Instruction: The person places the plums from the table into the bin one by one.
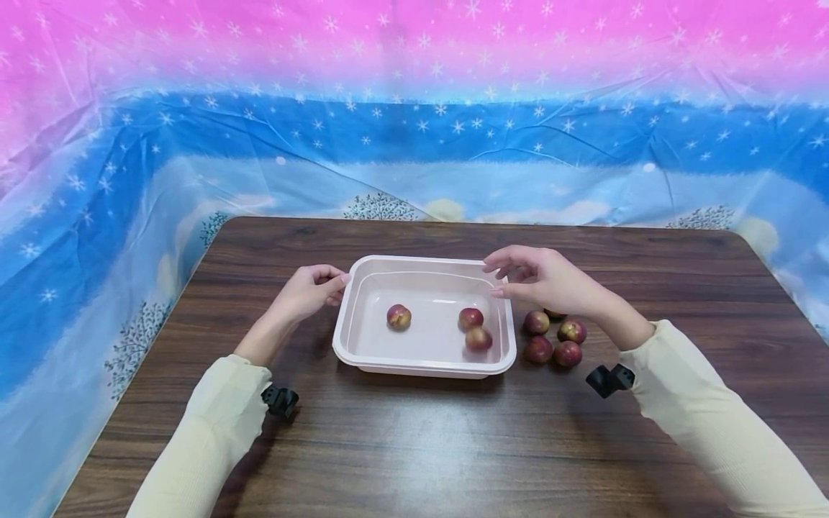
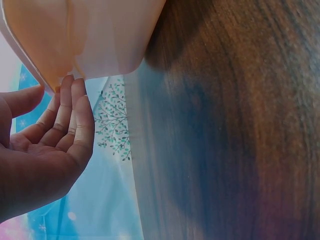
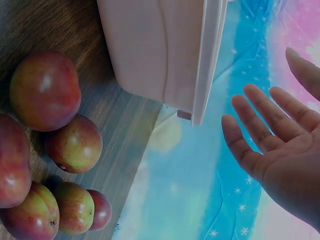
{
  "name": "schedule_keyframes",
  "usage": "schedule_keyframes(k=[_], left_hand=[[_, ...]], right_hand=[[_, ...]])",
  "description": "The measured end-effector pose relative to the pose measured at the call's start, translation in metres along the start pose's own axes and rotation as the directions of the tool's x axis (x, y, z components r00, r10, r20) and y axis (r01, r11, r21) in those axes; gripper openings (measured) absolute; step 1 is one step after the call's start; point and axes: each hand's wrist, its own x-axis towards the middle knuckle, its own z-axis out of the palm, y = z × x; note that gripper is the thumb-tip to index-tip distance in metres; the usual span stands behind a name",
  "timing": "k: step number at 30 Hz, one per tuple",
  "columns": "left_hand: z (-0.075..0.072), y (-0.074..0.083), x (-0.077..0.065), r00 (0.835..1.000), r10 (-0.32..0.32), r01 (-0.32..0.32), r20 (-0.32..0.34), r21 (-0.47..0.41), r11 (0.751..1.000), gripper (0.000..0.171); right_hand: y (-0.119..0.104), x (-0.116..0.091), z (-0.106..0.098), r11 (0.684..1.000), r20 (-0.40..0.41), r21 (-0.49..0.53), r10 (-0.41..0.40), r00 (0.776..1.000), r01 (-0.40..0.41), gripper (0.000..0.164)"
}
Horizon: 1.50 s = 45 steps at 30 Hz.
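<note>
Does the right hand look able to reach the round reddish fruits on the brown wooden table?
Probably yes: the right hand is empty, and the fruits lie uncovered beside the pale rectangular plastic tub.

pale pink tray [image 1: 421,365]: upright | three red-yellow plums [image 1: 478,339]: inside, two right, one left | reddish plums [image 1: 538,350]: clustered outside, right

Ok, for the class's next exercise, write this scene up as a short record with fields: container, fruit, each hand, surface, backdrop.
container: pale, open-topped
fruit inside: three; two close together at right, one apart at left
fruit outside: at least six, clustered right of container
left hand: holds container's left rim
right hand: near far right corner, holding nothing
table: dark wood-grain
backdrop: pink-and-blue snowflake cloth
</note>
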Motion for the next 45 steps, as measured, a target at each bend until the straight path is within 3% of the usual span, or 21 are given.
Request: schedule_keyframes(k=[16,24,36,45], left_hand=[[0.001,0.0,0.0,1.0,0.009,-0.009,-0.013,0.0,1.0,0.029],[0.001,0.0,0.0,1.0,-0.001,0.001,-0.008,0.004,1.0,0.03],[0.001,0.0,0.0,1.0,0.004,-0.004,-0.012,-0.005,1.0,0.029],[0.001,0.0,0.0,1.0,0.008,-0.008,-0.011,-0.002,1.0,0.029]], right_hand=[[0.005,-0.01,-0.007,0.999,-0.005,-0.017,0.035,0.999,-0.035,0.035],[0.011,-0.018,-0.016,0.997,-0.05,-0.003,0.081,0.995,-0.081,0.038],[0.026,-0.04,-0.029,0.999,-0.091,-0.031,0.039,0.995,-0.042,0.034],[0.044,-0.063,-0.036,0.993,-0.123,-0.033,0.108,0.986,-0.113,0.037]])
